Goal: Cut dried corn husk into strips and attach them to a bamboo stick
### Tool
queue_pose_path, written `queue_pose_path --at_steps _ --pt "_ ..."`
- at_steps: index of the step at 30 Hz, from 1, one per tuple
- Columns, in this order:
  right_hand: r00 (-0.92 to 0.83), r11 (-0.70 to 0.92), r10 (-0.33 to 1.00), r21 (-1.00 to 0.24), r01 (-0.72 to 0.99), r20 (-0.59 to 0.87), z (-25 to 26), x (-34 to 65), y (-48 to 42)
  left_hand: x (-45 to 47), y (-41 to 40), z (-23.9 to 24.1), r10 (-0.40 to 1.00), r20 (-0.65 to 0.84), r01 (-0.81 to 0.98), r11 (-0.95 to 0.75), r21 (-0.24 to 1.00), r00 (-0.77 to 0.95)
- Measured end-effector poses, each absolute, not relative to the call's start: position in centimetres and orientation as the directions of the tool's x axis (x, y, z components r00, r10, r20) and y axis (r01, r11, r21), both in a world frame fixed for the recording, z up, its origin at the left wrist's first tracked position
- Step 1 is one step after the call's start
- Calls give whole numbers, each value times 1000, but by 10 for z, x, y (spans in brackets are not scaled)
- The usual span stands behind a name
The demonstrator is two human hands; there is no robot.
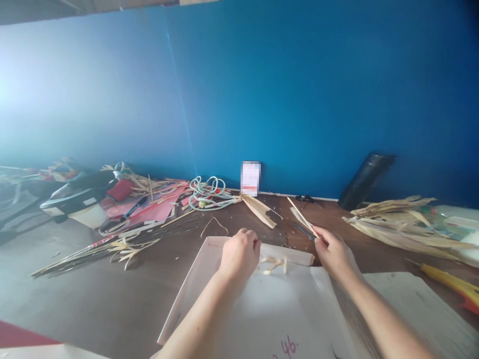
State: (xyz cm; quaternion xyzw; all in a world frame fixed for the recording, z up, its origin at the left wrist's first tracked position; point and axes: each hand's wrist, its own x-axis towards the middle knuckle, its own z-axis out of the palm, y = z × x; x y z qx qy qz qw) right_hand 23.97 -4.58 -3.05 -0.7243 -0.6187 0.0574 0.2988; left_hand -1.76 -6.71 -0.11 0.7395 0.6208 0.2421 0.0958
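Note:
My left hand is closed, its fingers curled inward over the back part of a shallow white box. Whatever those fingers may hold is hidden from me. Beyond the box's right back corner, my right hand pinches a thin pale stick that points up and to the left. Close beside the stick, a slim dark tool shows near my fingertips; whether I touch it I cannot tell. Curled strips of dry husk lie in the box between my hands.
A phone leans on the blue wall, with a folded dry husk before it. Coiled pale cable and a bundle of thin stalks lie left. At right are a black cylinder, dry husks and a yellow-handled tool.

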Motion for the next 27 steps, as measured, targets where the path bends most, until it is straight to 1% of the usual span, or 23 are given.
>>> queue_pose_path --at_steps 5,10,12,15,19,21,25,27 --pt "162 52 920 -518 854 358 -35 236 -47 -18 -67 1 945 325 825 -218 522 44" --pt "18 264 858 -471 842 513 -35 228 -49 -23 -62 10 912 400 748 -206 631 -86" --pt "-25 333 836 -471 817 548 -31 224 -52 -26 -59 15 891 426 710 -198 676 -158" --pt "-109 402 850 -502 766 515 -21 220 -59 -32 -54 21 867 432 660 -177 731 -246" --pt "-261 445 887 -554 703 382 -12 218 -67 -37 -51 31 861 377 585 -120 802 -341" --pt "-304 446 893 -571 689 332 -10 217 -68 -41 -50 39 860 358 579 -92 810 -364" --pt "-343 455 890 -558 694 300 -12 216 -68 -58 -41 61 842 334 638 17 770 -424" --pt "-354 452 892 -551 702 281 -13 216 -68 -72 -31 69 859 336 716 50 696 -387"
